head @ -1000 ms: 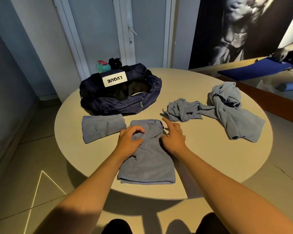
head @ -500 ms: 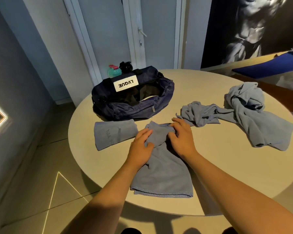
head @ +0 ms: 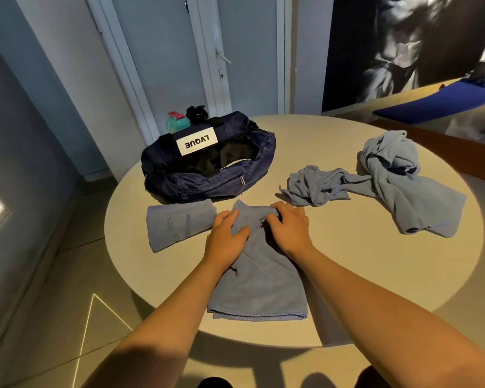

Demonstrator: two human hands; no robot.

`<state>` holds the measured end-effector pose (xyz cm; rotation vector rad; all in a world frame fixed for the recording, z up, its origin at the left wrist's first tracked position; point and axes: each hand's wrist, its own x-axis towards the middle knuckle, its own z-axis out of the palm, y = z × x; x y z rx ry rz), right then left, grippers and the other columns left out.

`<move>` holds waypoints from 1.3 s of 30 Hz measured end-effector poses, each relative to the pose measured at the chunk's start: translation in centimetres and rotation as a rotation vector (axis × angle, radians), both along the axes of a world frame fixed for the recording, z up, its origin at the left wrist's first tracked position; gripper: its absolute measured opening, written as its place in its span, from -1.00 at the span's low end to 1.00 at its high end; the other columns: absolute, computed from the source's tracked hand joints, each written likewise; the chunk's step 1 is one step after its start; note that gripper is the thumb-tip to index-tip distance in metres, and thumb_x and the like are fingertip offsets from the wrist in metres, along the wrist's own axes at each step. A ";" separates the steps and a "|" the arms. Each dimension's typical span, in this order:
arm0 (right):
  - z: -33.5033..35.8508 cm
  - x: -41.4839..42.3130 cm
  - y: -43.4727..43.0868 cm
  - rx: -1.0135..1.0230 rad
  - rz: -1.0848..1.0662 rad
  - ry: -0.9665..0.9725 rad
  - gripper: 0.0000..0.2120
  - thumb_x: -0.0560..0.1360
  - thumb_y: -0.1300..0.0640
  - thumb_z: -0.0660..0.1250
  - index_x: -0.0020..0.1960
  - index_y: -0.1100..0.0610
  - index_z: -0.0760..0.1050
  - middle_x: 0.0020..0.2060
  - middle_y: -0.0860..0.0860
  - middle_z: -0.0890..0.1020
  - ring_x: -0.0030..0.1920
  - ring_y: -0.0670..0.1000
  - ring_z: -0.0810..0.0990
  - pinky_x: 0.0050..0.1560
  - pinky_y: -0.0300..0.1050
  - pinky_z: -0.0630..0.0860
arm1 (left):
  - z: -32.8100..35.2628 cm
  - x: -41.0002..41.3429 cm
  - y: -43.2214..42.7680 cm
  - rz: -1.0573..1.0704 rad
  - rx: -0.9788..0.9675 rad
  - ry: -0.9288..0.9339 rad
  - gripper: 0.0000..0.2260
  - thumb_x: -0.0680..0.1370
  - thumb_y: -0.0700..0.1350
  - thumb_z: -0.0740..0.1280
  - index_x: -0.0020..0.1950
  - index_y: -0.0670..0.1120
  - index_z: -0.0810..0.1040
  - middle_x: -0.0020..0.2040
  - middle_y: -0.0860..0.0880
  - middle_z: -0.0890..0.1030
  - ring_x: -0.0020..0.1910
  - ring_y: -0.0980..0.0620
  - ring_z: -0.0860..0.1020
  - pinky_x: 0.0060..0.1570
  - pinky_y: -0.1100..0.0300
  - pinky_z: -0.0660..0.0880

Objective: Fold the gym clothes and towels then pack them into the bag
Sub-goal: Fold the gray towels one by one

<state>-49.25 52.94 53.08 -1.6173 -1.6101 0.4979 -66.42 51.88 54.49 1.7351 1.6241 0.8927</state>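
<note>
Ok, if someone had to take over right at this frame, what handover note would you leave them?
Left hand and right hand: both grip the far end of the half-folded towel at the near edge of the table.
Done: one folded towel lies beside the open bag, not yet packed.
Left: finish this fold, fold the small crumpled cloth and the large crumpled cloth, then pack everything.

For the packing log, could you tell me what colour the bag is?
Navy blue bag, head view.
</note>
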 end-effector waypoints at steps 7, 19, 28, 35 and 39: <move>0.2 1.0 0.2 -0.003 -0.010 0.311 -0.72 0.57 0.19 0.24 0.27 0.05 0.46 0.26 0.00 0.53 0.20 0.04 0.49 0.14 -0.08 0.42 | -0.6 0.3 1.1 0.024 0.066 -0.130 -0.65 0.64 -0.23 0.28 0.42 -0.01 0.50 0.34 0.02 0.39 0.26 0.09 0.45 0.19 0.39 0.30; -0.4 0.3 0.0 0.145 -0.154 0.171 -0.74 0.42 0.15 0.42 0.09 0.01 0.49 0.10 -0.07 0.28 0.11 0.00 0.33 0.19 -0.07 0.35 | -1.0 -0.2 1.2 0.000 0.100 -0.163 -0.58 0.63 -0.40 0.18 0.27 0.03 0.60 0.33 -0.02 0.37 0.29 0.06 0.46 0.33 0.38 0.38; -0.1 0.9 0.6 -0.054 -0.009 0.130 -0.63 0.64 0.10 0.25 0.42 0.14 0.47 0.52 0.10 0.22 0.51 0.11 0.23 0.48 -0.06 0.19 | -0.7 0.2 1.5 -0.016 -0.021 -0.112 -0.51 0.65 -0.22 0.22 0.59 -0.07 0.28 0.52 0.03 0.22 0.42 0.07 0.33 0.29 0.30 0.27; -1.0 0.4 0.1 -0.018 0.048 -0.095 -0.62 0.55 0.14 0.29 0.36 0.05 0.52 0.16 0.07 0.44 0.28 0.11 0.32 0.37 -0.02 0.33 | -1.2 0.3 1.5 -0.001 0.030 0.000 -0.37 0.64 -0.22 0.26 0.65 -0.02 0.06 0.56 0.06 0.06 0.43 -0.03 0.32 0.33 0.21 0.34; -0.8 0.5 0.7 -0.101 0.034 -0.095 -0.56 0.59 0.16 0.23 0.46 0.11 0.43 0.37 0.11 0.42 0.40 0.14 0.31 0.42 -0.02 0.29 | -0.8 0.2 1.6 -0.001 -0.012 -0.077 -0.53 0.62 -0.20 0.28 0.54 -0.03 0.37 0.60 0.05 0.15 0.51 -0.03 0.29 0.44 0.08 0.33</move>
